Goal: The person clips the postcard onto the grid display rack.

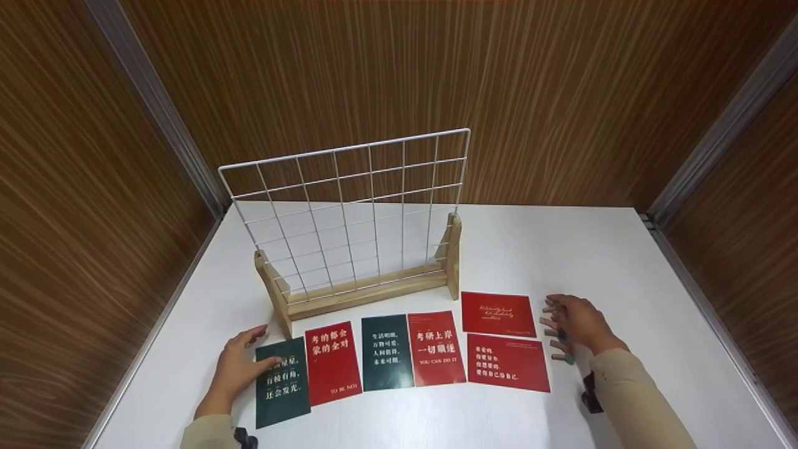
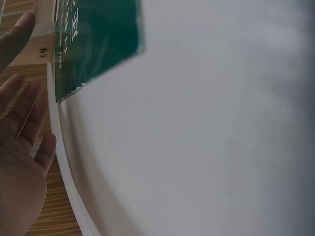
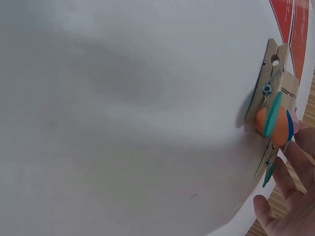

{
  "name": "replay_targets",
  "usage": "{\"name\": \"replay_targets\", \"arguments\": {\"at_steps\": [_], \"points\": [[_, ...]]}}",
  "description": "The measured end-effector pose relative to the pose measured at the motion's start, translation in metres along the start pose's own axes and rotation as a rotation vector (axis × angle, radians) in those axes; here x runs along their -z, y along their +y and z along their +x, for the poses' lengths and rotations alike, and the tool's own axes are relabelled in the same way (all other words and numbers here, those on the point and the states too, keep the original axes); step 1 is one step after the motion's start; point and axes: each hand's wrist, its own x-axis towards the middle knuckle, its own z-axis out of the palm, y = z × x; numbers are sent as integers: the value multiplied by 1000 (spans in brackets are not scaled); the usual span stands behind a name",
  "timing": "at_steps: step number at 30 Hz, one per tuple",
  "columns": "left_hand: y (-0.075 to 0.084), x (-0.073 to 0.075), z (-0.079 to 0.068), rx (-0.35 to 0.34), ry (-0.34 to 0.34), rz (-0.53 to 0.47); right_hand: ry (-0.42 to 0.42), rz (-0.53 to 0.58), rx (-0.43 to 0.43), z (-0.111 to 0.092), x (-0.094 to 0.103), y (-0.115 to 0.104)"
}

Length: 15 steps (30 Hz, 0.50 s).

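My left hand (image 1: 234, 368) is at the green card (image 1: 283, 405) on the far left, fingers spread and thumb over the card's upper part. The left wrist view shows this hand's relaxed fingers (image 2: 32, 115) beside the card, holding nothing. On the right, my right hand (image 1: 585, 323) reaches over several wooden clothespins (image 1: 564, 357) lying in a column. Coloured pieces sit on these clothespins (image 3: 268, 83), teal, orange, blue and pink, in the right wrist view. That hand's fingers are loosely bent close beside them; whether they touch is unclear.
A white wire grid (image 1: 370, 145) stands tilted in a wooden base (image 1: 368, 291) behind the cards. Upright red cards (image 1: 333, 371) and another green card (image 1: 388, 368) lie in a row. Two sideways red cards (image 1: 508, 381) lie near the clothespins. Wood-grain panels (image 1: 530, 93) enclose the white table.
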Motion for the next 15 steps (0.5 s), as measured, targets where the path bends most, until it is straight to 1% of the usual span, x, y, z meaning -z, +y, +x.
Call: {"name": "replay_targets", "arguments": {"at_steps": [3,8,12,15], "points": [[-3,1,1,-2,0,30,16,-11,23,1,-1,1],[-8,3,0,17,-6,70,54,-40,85,2,-1,3],[-10,4,-1,33,-2,89,57,-32,86,2,-1,4],[-12,5,-1,38,3,92,57,-25,71,1,-2,4]]}}
